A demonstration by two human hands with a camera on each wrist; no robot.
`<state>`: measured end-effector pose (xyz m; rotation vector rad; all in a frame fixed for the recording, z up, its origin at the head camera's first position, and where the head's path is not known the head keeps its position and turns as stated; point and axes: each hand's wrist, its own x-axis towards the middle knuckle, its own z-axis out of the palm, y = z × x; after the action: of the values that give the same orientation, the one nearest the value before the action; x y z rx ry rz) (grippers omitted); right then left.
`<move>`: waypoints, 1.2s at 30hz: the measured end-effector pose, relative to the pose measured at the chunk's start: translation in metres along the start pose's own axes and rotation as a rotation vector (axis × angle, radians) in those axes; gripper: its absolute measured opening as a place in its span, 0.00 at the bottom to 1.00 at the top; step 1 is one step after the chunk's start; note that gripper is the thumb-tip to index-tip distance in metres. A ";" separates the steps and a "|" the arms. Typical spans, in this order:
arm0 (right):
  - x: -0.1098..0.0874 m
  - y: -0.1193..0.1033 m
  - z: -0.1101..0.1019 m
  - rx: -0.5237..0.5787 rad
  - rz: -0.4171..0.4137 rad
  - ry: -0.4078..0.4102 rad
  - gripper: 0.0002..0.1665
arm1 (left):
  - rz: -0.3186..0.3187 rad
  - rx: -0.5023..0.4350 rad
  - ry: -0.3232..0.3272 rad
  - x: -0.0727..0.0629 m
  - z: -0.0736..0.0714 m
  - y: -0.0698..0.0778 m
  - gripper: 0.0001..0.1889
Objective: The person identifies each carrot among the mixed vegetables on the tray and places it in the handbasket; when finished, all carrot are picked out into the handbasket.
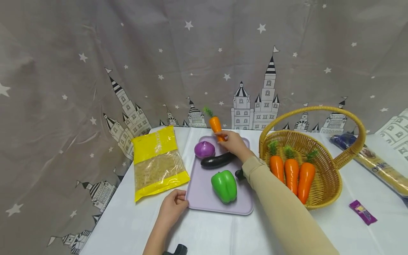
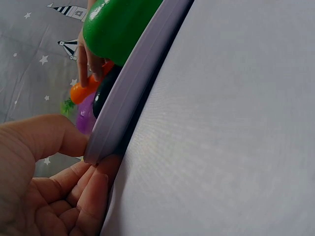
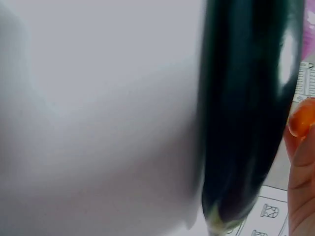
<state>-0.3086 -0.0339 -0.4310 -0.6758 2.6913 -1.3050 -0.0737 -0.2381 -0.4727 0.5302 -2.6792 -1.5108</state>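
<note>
My left hand [image 1: 173,207] pinches the near left corner of a pale purple tray [image 1: 199,193]; in the left wrist view the thumb is above the rim and the fingers are beneath it. Over the tray's far end, my right hand [image 1: 235,143] grips an orange carrot [image 1: 215,124] by its lower part, with the green top pointing up and away. On the tray are a purple onion [image 1: 204,149], a dark eggplant [image 1: 216,162] and a green bell pepper [image 1: 224,187]. The right forearm hides part of the tray's right side.
A wicker basket [image 1: 334,184] with a tall handle holds three carrots [image 1: 291,171], right of the tray. Left of it lies a yellow bag [image 1: 159,166]. A long pasta packet [image 1: 379,168] and a small purple wrapper [image 1: 363,212] lie far right. Behind hangs a grey curtain [image 1: 204,53].
</note>
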 end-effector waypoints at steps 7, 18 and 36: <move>-0.010 -0.015 -0.009 0.096 0.009 0.046 0.24 | 0.006 0.008 0.002 0.001 0.001 -0.001 0.17; -0.041 -0.040 -0.037 0.180 -0.087 0.106 0.24 | 0.012 0.011 0.000 0.002 0.002 -0.004 0.18; -0.138 -0.063 -0.104 0.353 -0.335 0.185 0.25 | 0.002 0.030 -0.002 0.005 0.004 -0.003 0.17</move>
<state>-0.1885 0.0652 -0.3336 -1.0333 2.4445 -1.9503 -0.0782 -0.2379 -0.4775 0.5271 -2.7068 -1.4732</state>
